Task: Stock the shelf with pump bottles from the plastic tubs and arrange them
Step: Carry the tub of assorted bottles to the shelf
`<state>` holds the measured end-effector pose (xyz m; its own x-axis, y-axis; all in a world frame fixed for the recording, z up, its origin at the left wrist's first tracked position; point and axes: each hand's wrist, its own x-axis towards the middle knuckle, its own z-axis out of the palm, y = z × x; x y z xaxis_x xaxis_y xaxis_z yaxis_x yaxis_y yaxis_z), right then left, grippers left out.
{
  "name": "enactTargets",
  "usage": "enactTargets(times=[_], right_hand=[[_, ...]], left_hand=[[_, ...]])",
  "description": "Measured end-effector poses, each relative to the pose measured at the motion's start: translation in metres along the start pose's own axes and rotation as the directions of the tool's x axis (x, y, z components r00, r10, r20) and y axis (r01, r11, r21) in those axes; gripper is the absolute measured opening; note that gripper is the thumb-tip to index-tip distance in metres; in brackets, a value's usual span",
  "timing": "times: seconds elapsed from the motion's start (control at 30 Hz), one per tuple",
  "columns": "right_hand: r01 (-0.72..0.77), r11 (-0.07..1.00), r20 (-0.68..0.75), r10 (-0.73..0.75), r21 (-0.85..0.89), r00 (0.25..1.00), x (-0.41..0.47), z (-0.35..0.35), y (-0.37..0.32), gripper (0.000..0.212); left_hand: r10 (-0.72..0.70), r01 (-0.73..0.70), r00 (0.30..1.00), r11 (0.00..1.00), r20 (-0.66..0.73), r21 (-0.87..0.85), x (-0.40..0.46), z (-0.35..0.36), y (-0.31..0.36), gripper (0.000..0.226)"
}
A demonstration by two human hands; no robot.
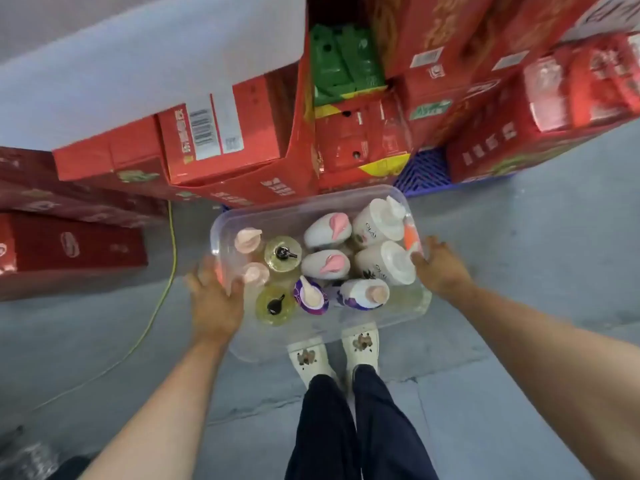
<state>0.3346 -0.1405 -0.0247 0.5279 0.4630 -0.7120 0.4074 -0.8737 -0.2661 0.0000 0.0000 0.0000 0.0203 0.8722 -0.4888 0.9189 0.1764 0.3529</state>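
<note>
My left hand [214,306] is spread flat against the left short end of the clear tub [311,337], fingers open and pressed to the wall, thumb tip just over the rim. My right hand [438,268] mirrors it on the far end, fingers splayed around the top edge (can't tell how much of the weight I've actually got). So the tub sits square between my palms, long axis running hand to hand, right above my shoes [332,355]. Pump bottles [325,265] stand upright inside, packed close, nozzles up. Both hands are about equally near, so I'd guess it's a two-hand carry. Red cartons [221,140] are stacked just ahead; no shelf in sight.
</note>
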Motion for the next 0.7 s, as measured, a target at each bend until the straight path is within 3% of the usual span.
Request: enactTargets(times=[0.07,0.2,0.3,0.4,0.57,0.7], right_hand=[[-0.045,0.986,-0.044,0.053,0.161,0.998,0.019,0.011,-0.001,0.045],[-0.095,0.905,-0.021,0.114,0.414,0.993,0.040,0.024,-0.014,0.049],[-0.156,0.896,-0.004,0.173,0.415,0.985,0.052,0.023,-0.016,0.046],[-0.243,0.874,0.020,0.260,0.421,0.966,0.062,0.022,-0.016,0.043],[-0.298,0.852,0.024,0.320,0.430,0.947,0.068,0.023,-0.011,0.043],[-0.302,0.832,0.035,0.324,0.466,0.945,0.065,0.028,-0.017,0.047]], left_hand=[[-0.083,0.078,0.988,0.996,-0.127,-0.039,0.014,0.009,-0.005,0.060],[-0.130,0.133,0.981,0.991,-0.144,0.017,0.040,0.022,-0.021,0.053],[-0.225,0.215,0.965,0.973,-0.132,-0.087,0.049,0.022,-0.023,0.062],[-0.355,0.340,0.935,0.902,-0.007,-0.267,0.049,0.019,-0.017,0.063],[-0.365,0.337,0.931,0.875,-0.016,-0.347,0.047,0.016,-0.026,0.068],[-0.367,0.361,0.928,0.854,0.057,-0.374,0.046,0.018,-0.020,0.069]])
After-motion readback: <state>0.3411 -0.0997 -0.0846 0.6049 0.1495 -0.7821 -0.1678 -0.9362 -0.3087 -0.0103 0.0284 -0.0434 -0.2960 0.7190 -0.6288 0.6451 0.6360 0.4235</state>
